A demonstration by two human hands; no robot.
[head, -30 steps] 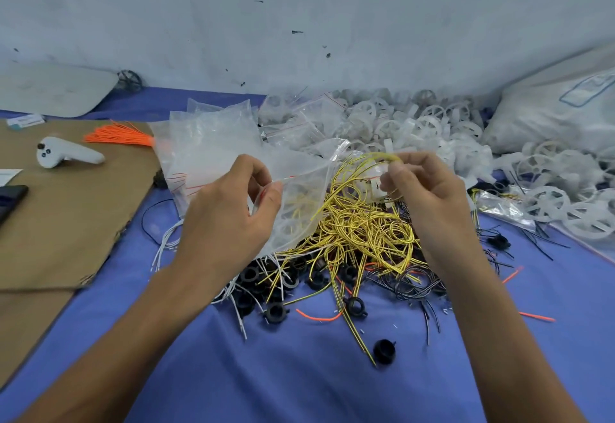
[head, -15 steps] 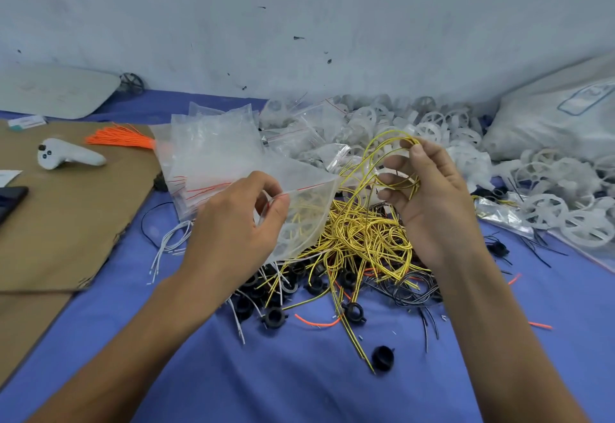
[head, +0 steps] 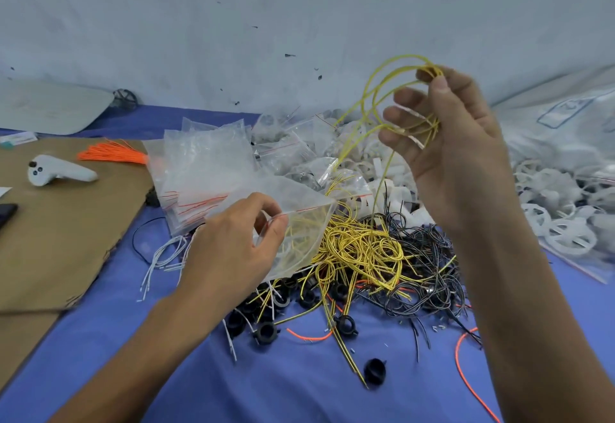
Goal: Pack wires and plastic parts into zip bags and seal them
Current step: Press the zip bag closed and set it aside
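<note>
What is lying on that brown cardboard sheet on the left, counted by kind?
On the brown cardboard:
white handheld controller: 1
bundle of orange wires: 1
dark flat device, cut off by the picture's edge: 1
white paper slip, also cut off: 1
Total: 4
The small label at its far edge may lie off it, so it is left out.

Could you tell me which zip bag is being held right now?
The bag pinched by the left hand, over the yellow wires; the other bags lie stacked behind it.
</note>
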